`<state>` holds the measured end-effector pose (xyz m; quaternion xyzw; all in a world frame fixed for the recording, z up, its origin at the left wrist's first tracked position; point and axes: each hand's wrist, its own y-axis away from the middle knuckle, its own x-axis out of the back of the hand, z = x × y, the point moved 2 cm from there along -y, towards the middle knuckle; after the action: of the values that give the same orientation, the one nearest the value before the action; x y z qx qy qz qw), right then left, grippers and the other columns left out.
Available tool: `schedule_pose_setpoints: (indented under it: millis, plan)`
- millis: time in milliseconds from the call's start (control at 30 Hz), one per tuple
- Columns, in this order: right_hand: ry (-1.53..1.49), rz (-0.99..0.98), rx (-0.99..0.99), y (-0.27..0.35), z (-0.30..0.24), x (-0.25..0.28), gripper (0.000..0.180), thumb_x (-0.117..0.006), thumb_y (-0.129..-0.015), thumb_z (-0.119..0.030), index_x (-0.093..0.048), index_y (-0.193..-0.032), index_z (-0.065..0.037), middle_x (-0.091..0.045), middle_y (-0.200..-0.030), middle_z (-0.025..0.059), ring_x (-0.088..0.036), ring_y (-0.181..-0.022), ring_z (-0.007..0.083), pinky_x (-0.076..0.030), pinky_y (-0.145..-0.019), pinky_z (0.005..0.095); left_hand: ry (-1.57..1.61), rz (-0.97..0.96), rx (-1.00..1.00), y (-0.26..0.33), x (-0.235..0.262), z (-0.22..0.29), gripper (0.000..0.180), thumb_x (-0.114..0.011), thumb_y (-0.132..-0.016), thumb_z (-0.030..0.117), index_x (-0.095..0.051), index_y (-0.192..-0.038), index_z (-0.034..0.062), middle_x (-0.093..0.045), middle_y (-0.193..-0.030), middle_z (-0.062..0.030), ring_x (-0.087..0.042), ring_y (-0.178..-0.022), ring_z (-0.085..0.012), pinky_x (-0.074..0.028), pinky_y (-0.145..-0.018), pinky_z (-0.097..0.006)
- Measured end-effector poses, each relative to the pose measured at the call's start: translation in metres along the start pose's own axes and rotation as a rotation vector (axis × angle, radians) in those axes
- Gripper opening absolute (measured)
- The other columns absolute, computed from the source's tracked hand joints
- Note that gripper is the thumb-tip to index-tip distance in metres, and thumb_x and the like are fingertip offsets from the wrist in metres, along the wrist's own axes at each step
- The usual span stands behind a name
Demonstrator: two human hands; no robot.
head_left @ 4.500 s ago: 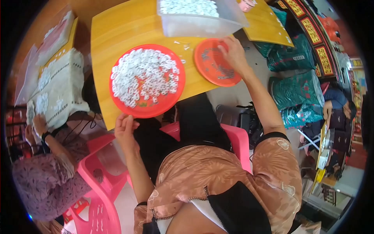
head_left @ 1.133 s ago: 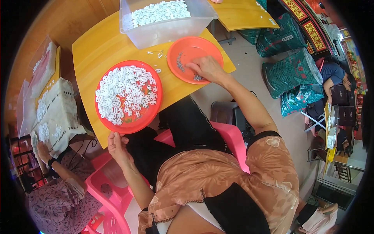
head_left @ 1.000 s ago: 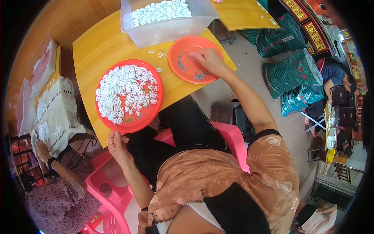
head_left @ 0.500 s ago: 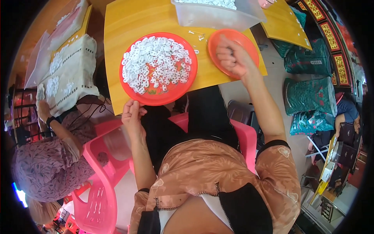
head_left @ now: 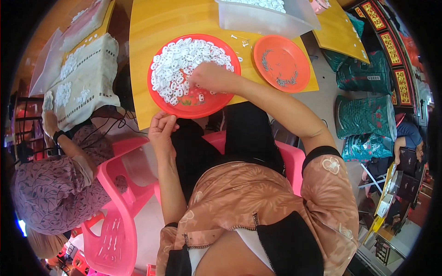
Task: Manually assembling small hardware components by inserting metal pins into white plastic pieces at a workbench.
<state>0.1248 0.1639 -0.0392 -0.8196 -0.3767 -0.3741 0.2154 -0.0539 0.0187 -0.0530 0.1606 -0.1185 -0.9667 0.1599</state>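
Observation:
A round red tray [head_left: 212, 108] heaped with small white plastic pieces [head_left: 177, 69], each with two holes, sits on the yellow table. My right hand [head_left: 211, 77] reaches over the tray, curled down among the pieces; its fingertips are mostly hidden, and I cannot make out what is in them. Just at the tray's near left edge, my left hand [head_left: 162, 126] has its thumb and fingers pinched together; anything between them is too small to tell. To the right lies a shallow orange plate [head_left: 280, 57] with thin grey metal pins or screws [head_left: 287, 81].
At the far edge of the yellow table [head_left: 159, 20] stands a translucent bin [head_left: 267, 20] of white pieces. A few small white bits [head_left: 245, 43] lie near it. On my left, a person [head_left: 60, 184] sits by a cloth-covered surface [head_left: 94, 69]. Green sacks [head_left: 363, 115] stand right.
My right hand has moved left from above the orange plate to the white pieces in the red tray, uncovering the metal bits. My left hand stays near the tray's edge.

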Motion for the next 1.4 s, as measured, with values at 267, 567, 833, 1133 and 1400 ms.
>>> schedule_pose_setpoints:
  millis: [267,567,833,1133,1400]
  plan:
    - [-0.437,-0.102,-0.446,0.012,-0.041,0.024,0.031,-0.054,-0.083,-0.029,-0.067,-0.078,-0.002,-0.062,-0.066,0.0077,-0.058,-0.058,0.0145,-0.046,-0.054,0.0288,-0.014,0.069,0.012,-0.001,0.001,0.0,0.018,-0.065,-0.083,0.01,-0.058,-0.097,0.0027,-0.066,-0.078,-0.0035,-0.055,-0.06,-0.0069,-0.041,-0.057,-0.018]
    - [-0.34,-0.121,-0.365,0.012,-0.053,0.026,0.037,-0.051,-0.086,-0.031,-0.065,-0.082,0.003,-0.063,-0.071,0.0098,-0.061,-0.059,0.017,-0.049,-0.053,0.0291,0.003,0.026,-0.003,-0.002,0.003,-0.003,0.019,-0.065,-0.083,0.011,-0.058,-0.098,0.0029,-0.066,-0.081,-0.0027,-0.055,-0.06,-0.0064,-0.04,-0.058,-0.018]
    - [-0.265,0.125,-0.465,0.034,-0.037,0.046,0.02,-0.055,-0.077,-0.02,-0.067,-0.075,-0.005,-0.064,-0.07,0.0131,-0.063,-0.069,0.0271,-0.049,-0.066,0.0379,0.014,0.017,0.008,-0.001,0.004,-0.003,0.02,-0.064,-0.084,0.012,-0.057,-0.1,0.0023,-0.066,-0.081,-0.0028,-0.055,-0.062,-0.0058,-0.04,-0.06,-0.018]
    - [0.017,0.149,-0.331,0.031,-0.043,0.03,0.013,-0.061,-0.073,-0.018,-0.068,-0.078,-0.008,-0.066,-0.079,0.0122,-0.063,-0.079,0.0294,-0.049,-0.068,0.0413,0.015,0.01,0.0,-0.001,0.003,-0.002,0.019,-0.062,-0.085,0.012,-0.057,-0.1,0.0015,-0.066,-0.081,-0.004,-0.054,-0.062,-0.0061,-0.04,-0.06,-0.018]
    - [0.134,0.217,-0.249,0.012,-0.041,0.01,0.012,-0.06,-0.076,-0.018,-0.067,-0.075,-0.008,-0.062,-0.077,0.0102,-0.061,-0.075,0.0295,-0.047,-0.065,0.0407,0.021,0.011,0.017,0.001,0.002,0.001,0.018,-0.061,-0.085,0.012,-0.057,-0.1,0.0018,-0.067,-0.082,-0.0045,-0.055,-0.062,-0.0064,-0.04,-0.06,-0.018]
